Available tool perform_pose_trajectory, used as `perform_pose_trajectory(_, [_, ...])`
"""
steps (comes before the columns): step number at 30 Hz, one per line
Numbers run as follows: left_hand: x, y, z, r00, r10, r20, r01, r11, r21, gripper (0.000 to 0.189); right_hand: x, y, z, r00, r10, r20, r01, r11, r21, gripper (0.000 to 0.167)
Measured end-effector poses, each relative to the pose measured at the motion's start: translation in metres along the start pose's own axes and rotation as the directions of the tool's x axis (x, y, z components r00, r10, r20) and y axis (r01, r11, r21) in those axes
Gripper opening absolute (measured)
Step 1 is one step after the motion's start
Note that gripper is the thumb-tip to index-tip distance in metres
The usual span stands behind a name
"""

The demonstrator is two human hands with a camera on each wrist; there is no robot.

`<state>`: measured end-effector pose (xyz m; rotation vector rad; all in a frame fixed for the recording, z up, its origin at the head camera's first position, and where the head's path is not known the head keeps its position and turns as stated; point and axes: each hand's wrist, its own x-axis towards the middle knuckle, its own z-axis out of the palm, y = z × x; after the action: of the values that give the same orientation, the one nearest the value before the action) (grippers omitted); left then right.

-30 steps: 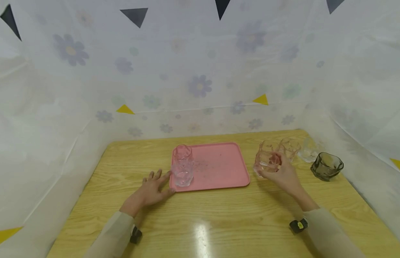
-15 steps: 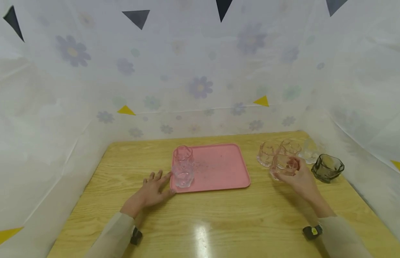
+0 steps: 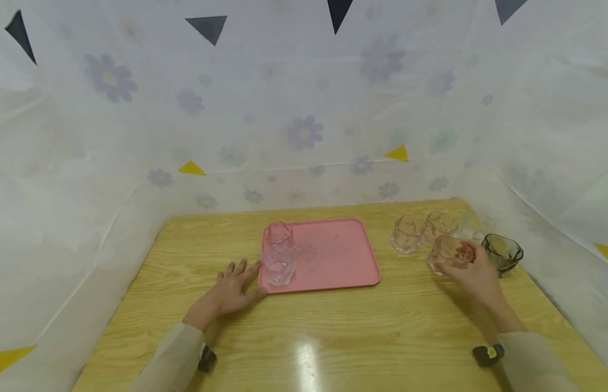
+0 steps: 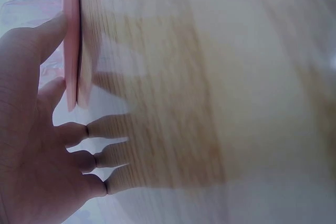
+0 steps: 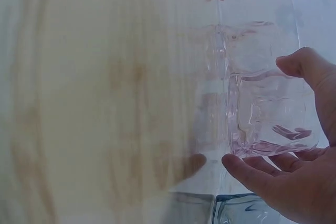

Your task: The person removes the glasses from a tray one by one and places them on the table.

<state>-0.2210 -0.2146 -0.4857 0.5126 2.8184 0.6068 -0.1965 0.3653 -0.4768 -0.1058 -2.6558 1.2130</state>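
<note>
My right hand point(image 3: 475, 277) holds a pale pink wavy glass point(image 3: 448, 253) around its sides, low over the table. In the right wrist view the thumb lies on one side of the pink glass point(image 5: 268, 114) and the fingers curl along the other. My left hand point(image 3: 230, 288) lies with fingers spread at the left edge of the pink tray point(image 3: 338, 256). In the left wrist view, the thumb and index fingertip of that hand point(image 4: 37, 124) touch the tray's rim point(image 4: 72, 40). A pink glass point(image 3: 278, 233) and a clear glass point(image 3: 279, 271) stand along the tray's left side.
Behind the held glass stand two more pink glasses, one at left point(image 3: 407, 235) and one at right point(image 3: 438, 226). A clear glass point(image 3: 473, 224) is beside them. A dark grey glass point(image 3: 502, 253) stands right of my right hand. White flowered sheeting point(image 3: 304, 179) surrounds the wooden table point(image 3: 304, 332).
My right hand has carried the pink glass to the right, away from the left rear pink glass and toward the dark grey one. My left hand and the tray have stayed put.
</note>
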Motion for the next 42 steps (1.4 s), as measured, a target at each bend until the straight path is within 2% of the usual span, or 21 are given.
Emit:
perform_pose_trajectory(5, [0.000,0.000,-0.001,1.000,-0.007,0.000,0.007,1.000,0.013,0.078,0.003,0.006,-0.004,1.000,0.031,-0.002,-0.031,1.000,-0.002,0.099])
perform_pose_trajectory(11, [0.000,0.002,-0.003,1.000,-0.013,0.009,0.013,1.000,0.016,0.078,0.004,0.008,-0.008,0.997,0.065,0.040,-0.065,0.998,0.004,0.105])
perform_pose_trajectory(18, [0.001,0.001,-0.002,1.000,-0.011,0.014,0.011,1.000,0.012,0.078,0.007,0.012,-0.011,0.997,0.065,0.036,-0.064,0.997,-0.034,0.104])
perform_pose_trajectory(25, [0.000,0.001,-0.002,1.000,0.007,-0.012,-0.007,1.000,-0.019,0.080,0.010,0.015,-0.013,0.998,0.058,0.025,-0.056,0.995,-0.077,0.103])
perform_pose_trajectory(30, [0.002,0.001,-0.002,1.000,-0.008,0.012,0.008,1.000,0.005,0.080,0.010,0.015,-0.015,0.998,0.064,0.029,-0.061,0.994,-0.087,0.102])
perform_pose_trajectory(42, [-0.001,0.001,-0.002,1.000,-0.014,0.007,0.014,1.000,0.008,0.079,0.011,0.011,-0.016,0.993,0.106,0.049,-0.097,0.984,-0.148,0.108])
